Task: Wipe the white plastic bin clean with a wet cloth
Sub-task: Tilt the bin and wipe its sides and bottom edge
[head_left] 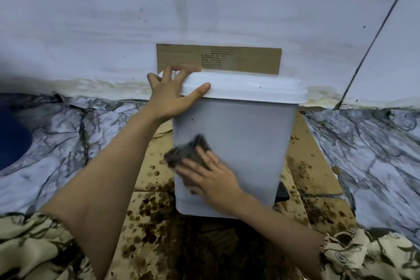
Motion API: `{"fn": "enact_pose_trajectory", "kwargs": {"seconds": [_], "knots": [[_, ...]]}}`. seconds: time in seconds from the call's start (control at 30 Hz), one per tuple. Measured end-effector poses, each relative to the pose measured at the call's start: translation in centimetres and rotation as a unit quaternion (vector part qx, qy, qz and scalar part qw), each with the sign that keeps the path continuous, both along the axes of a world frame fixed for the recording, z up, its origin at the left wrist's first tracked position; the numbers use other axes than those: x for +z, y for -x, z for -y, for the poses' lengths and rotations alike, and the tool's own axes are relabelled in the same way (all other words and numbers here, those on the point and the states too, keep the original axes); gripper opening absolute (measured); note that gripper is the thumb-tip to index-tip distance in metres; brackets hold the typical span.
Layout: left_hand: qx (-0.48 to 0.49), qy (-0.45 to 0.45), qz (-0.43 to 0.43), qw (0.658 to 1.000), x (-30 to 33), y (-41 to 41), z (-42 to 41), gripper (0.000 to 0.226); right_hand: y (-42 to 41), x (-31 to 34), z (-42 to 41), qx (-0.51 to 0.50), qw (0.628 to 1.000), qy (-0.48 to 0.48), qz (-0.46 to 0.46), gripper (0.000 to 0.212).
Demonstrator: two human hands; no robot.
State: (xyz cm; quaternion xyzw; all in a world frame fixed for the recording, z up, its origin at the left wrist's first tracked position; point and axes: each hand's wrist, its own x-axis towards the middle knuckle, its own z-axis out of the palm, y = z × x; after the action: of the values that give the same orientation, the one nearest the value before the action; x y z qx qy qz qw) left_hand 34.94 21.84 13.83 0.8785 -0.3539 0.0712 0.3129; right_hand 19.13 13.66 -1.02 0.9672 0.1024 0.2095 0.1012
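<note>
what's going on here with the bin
A person is wiping a white bin that stands on stained cardboard against a wall. The left hand grips the lid's left edge to steady it, thumb on the front rim. The right hand presses a dark cloth flat against the lower left of the bin's front face. The cloth looks blurred, so it seems to be mid-stroke. A few dark specks show on the bin's front.
</note>
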Motion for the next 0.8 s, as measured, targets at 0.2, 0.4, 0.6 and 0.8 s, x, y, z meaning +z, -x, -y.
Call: {"fn": "enact_pose_trajectory", "kwargs": {"seconds": [0.2,0.4,0.6,0.8], "knots": [[-0.031,0.046,-0.028,0.998,-0.5,-0.7,-1.5,0.039,-4.2,5.1,1.7,-0.095,0.987,-0.050,0.119,0.060],[-0.016,0.075,-0.054,0.996,-0.4,-0.6,-0.3,0.043,-3.4,1.8,-1.5,0.011,0.989,0.118,-0.089,0.050],[-0.003,0.089,-0.048,0.995,-2.0,-0.7,0.2,0.036,-0.1,-1.3,-0.6,0.014,0.961,0.183,-0.206,0.056],[0.019,0.097,-0.070,0.993,-2.6,-0.3,1.3,0.039,-3.5,5.8,2.8,-0.114,0.990,0.000,0.083,0.052]]}}
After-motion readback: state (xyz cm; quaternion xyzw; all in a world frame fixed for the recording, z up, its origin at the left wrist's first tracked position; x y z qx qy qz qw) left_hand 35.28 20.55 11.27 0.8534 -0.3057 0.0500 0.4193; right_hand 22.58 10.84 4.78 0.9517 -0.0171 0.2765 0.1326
